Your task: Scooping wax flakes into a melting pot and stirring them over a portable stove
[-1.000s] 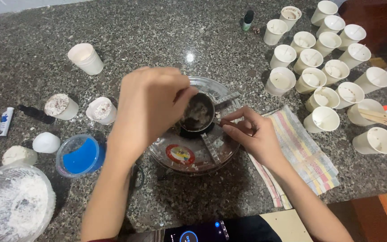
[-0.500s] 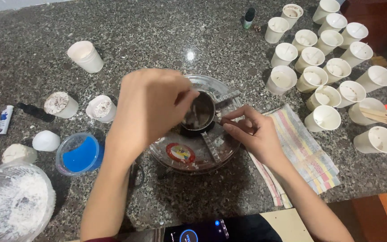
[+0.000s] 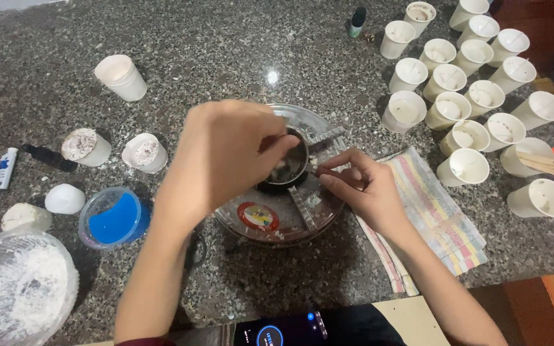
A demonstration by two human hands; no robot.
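A small metal pot (image 3: 292,168) sits on a round glass-topped burner (image 3: 270,221) in the middle of the granite counter. My left hand (image 3: 226,154) hovers over the pot's left side. Its fingertips are pinched together and reach inside, apparently around a thin stirrer that is mostly hidden. My right hand (image 3: 361,192) is to the right of the pot, thumb and fingers pinching the end of the dark pot handle (image 3: 318,172). Pale lumps show in the part of the pot that my hand leaves uncovered.
Several white paper cups (image 3: 460,109) crowd the right side beside a striped cloth (image 3: 434,214) and wooden sticks (image 3: 553,165). On the left are filled cups (image 3: 84,147), a blue-lidded tub (image 3: 111,219), a container of white flakes (image 3: 20,288) and a lighter (image 3: 4,168). A phone (image 3: 290,333) lies at the near edge.
My left hand has shifted a little to the right, so it now covers more of the pot. My right hand stays on the handle.
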